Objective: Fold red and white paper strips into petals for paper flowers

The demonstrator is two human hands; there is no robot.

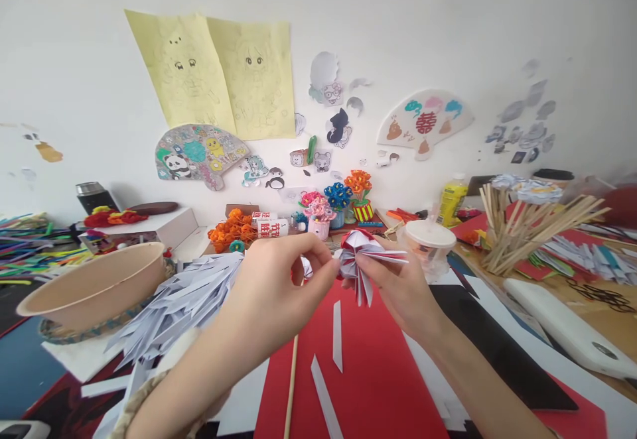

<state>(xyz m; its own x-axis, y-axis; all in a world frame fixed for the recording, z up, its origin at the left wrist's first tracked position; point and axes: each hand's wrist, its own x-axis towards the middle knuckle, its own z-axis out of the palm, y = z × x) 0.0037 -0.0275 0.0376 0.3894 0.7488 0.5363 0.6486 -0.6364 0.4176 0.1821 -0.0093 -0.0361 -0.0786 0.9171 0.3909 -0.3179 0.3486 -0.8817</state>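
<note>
My right hand point(401, 288) holds a folded paper flower point(359, 256), white with red and purple edges, its pleated petals fanned out. From the left, my left hand point(276, 286) has thumb and forefinger pinched together at the flower's left edge. Beneath the hands lies a red sheet point(378, 379), with two white paper strips point(337, 336) on it. A thin wooden stick point(291, 386) runs up behind my left hand; whether that hand touches it, I cannot tell. Left of my forearm is a heap of folded white paper strips point(184, 300).
A beige basin point(94, 286) stands at left. Small potted craft flowers point(338, 200) are at the back. To the right are a lidded cup point(428, 240), a bundle of wooden sticks point(532, 227), a black flat panel point(502, 346) and a white phone-like device point(567, 326).
</note>
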